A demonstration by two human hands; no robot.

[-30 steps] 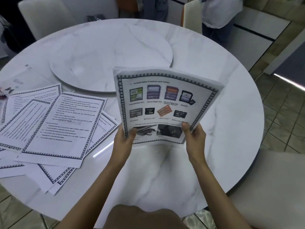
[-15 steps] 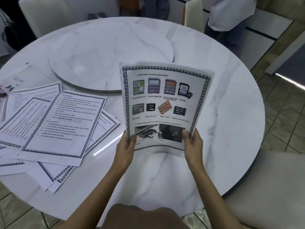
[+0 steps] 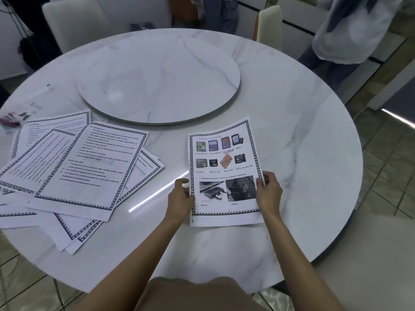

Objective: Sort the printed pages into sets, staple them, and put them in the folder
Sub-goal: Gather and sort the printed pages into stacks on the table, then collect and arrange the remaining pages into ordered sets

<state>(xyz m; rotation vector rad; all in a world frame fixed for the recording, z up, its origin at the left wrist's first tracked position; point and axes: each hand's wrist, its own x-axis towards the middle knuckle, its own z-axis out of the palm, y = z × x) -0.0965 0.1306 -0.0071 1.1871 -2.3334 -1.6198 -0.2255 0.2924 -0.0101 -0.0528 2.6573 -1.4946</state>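
A set of printed pages (image 3: 224,162) with colour pictures of memory cards on top lies flat on the white marble table (image 3: 303,176), right of centre. My left hand (image 3: 180,196) holds its left edge and my right hand (image 3: 268,191) pinches its right edge. A loose spread of bordered text pages (image 3: 89,167) overlaps itself on the table's left side. A clear plastic folder (image 3: 29,102) lies at the far left, with a small pink and black object (image 3: 11,118) on it.
A round marble turntable (image 3: 161,77) fills the table's middle. White chairs stand behind the table (image 3: 74,21) and at the lower right (image 3: 370,254). A person in a white top (image 3: 350,30) stands at the upper right. The floor is tiled.
The picture set was held upright above the table in both hands; now it lies flat on the tabletop, with both hands at its side edges.
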